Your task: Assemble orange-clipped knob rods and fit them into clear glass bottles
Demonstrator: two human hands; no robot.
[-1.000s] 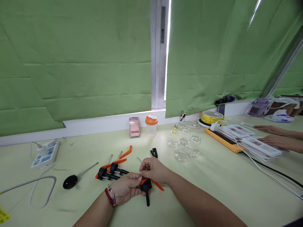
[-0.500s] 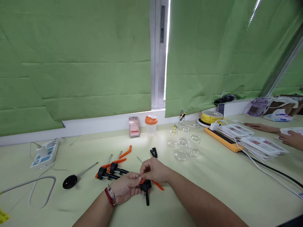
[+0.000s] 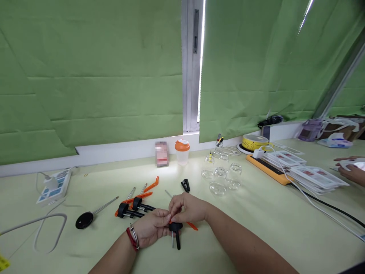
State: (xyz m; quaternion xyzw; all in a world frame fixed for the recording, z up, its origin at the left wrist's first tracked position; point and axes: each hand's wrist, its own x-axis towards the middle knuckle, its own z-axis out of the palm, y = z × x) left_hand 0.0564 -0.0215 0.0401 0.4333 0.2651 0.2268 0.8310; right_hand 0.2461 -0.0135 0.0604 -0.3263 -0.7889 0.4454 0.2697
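My left hand (image 3: 152,229), with a bracelet and a red band at its wrist, is closed around the side of a black-and-orange part (image 3: 175,227). This part has a round black cap, a black stem and a thin metal rod pointing down towards me. My right hand (image 3: 188,207) pinches a small orange piece at the top of the cap. Fingers hide most of that joint. An orange strip (image 3: 191,226) sticks out below my right hand. To the left lie two similar black assemblies (image 3: 123,210) with orange arms, and a loose orange lever (image 3: 152,184).
A black disc with a metal shaft (image 3: 84,220) lies left. Black clips (image 3: 185,185) are just beyond my right hand. Glass jars (image 3: 220,179), an orange-lidded cup (image 3: 182,152) and a power strip (image 3: 268,169) stand further back. Another person's hands (image 3: 352,173) are at far right.
The metal rod under the black cap reaches further down than before. My hands have barely moved. The other person's outstretched hand has drawn back to the right from the papers.
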